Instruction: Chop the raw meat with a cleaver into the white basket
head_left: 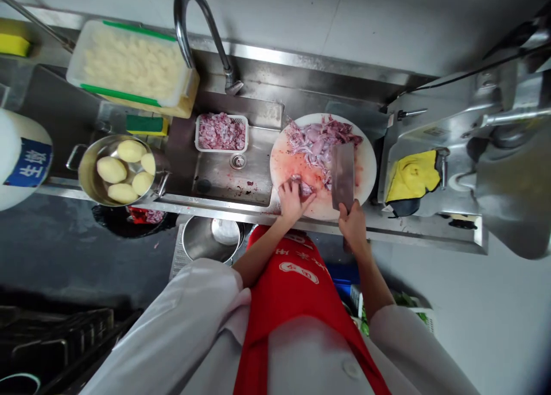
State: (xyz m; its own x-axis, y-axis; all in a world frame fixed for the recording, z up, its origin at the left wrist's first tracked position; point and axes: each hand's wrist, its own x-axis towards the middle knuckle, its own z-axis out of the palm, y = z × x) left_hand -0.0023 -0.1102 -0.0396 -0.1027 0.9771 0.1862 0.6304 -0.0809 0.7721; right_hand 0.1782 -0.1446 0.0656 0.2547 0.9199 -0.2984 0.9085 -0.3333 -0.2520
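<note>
A round white cutting board (365,159), stained red, lies on the steel counter. My left hand (291,202) is on its near left part, fingers curled onto a small piece of raw meat (306,189) and pressing it to the board. In my right hand (353,225) is the handle of a broad cleaver (343,177). Its blade points away from me over the right half of the board, to the right of the small piece. Behind both hands a heap of pale pink, skinned raw meat (318,142) with thin limbs covers the far part of the board.
Left of the board is a sink (215,179) with a white basket (222,150) of chopped meat and a curved faucet (185,22). Farther left stand a pot (88,174) of peeled potatoes and a lidded tub (129,62). A yellow cloth (413,177) lies on the right.
</note>
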